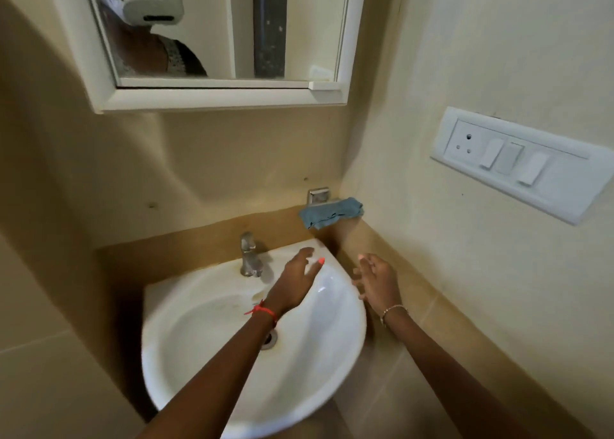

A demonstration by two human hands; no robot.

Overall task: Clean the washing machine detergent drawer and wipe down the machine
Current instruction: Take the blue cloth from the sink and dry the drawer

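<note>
A crumpled blue cloth (332,212) lies on a small metal holder (318,195) in the wall corner, above the far right of the white washbasin (186,355). My left hand (297,277) is over the basin's right rear rim, fingers spread and holding nothing. My right hand (377,280) is just right of the basin rim, fingers also spread and empty. Both hands are below the cloth and apart from it. No washing machine or detergent drawer is in view.
A chrome tap (250,256) stands at the basin's back, left of my left hand. A mirror cabinet (219,99) hangs above. A white socket and switch panel (518,163) is on the right wall. The drain (269,339) sits in the basin's middle.
</note>
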